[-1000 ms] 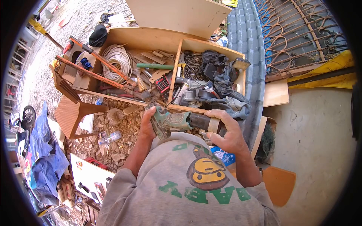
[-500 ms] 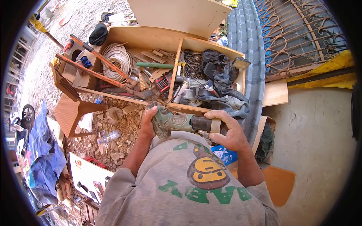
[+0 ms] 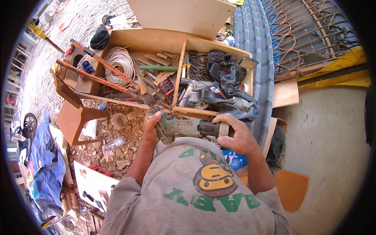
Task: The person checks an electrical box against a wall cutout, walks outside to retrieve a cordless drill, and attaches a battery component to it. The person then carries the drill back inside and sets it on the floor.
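A worn green-and-black power tool (image 3: 186, 126) lies crosswise in front of my shirt, held between both hands. My left hand (image 3: 152, 127) is closed round its wider, dusty end, thumb on top. On the opposite side, my right hand (image 3: 239, 135) grips the black cylindrical end, where a tan band (image 3: 223, 129) goes round it. The exact kind of tool cannot be made out. Just beyond it stands a wooden box (image 3: 184, 78) with a divider, holding a coil of white cable (image 3: 119, 66), a green tube (image 3: 158, 68), dark cloth and assorted tools.
Long orange-handled bolt cutters (image 3: 98, 58) lie across the box's left side. A brown plastic chair (image 3: 74, 117) stands at left on rubble. Grey roofing sheet (image 3: 258, 51) runs along the right, beside a rusty metal grille (image 3: 305, 35). An orange seat (image 3: 290, 190) is at lower right.
The view has shifted slightly. Both hands keep their hold on the power tool, which stays in nearly the same position.
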`<state>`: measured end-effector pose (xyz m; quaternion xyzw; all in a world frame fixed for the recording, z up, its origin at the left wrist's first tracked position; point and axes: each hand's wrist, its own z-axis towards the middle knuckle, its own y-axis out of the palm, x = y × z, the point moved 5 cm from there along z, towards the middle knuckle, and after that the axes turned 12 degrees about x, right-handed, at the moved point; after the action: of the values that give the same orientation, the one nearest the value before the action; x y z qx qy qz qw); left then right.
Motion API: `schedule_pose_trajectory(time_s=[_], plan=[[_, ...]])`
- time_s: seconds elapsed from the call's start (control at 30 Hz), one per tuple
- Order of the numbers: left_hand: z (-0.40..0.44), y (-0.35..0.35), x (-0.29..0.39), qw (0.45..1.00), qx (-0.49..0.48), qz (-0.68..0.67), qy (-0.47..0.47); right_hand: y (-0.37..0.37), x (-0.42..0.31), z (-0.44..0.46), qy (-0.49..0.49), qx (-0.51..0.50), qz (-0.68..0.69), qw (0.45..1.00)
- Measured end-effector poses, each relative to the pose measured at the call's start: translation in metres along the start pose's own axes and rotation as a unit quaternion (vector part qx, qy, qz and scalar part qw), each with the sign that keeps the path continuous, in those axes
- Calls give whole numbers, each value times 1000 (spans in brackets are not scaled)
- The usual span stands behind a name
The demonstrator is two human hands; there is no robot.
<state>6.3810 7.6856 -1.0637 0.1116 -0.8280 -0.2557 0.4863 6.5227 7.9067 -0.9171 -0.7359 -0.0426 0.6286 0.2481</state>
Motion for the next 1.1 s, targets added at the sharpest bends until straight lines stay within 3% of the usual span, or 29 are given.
schedule_pose_trajectory(time_s=[0.23,0.33,0.53,0.67,0.77,0.97,1.1], plan=[[0,3,5,1000,-6,27,13,10,12,4,-58,17,-2,998],[1,0,3,1000,10,13,6,14,20,5,74,14,76,994],[4,3,1,1000,7,2,-21,15,31,11,169,-8,281,945],[7,0,-5,999,13,15,-36,15,36,18,189,-11,240,952],[10,-7,-19,993,17,-41,-109,22,44,18,212,-9,322,923],[10,-10,-21,993,35,-50,-105,27,44,17,125,-7,364,923],[10,-8,-20,992,33,-55,-106,21,46,17,142,36,308,940]])
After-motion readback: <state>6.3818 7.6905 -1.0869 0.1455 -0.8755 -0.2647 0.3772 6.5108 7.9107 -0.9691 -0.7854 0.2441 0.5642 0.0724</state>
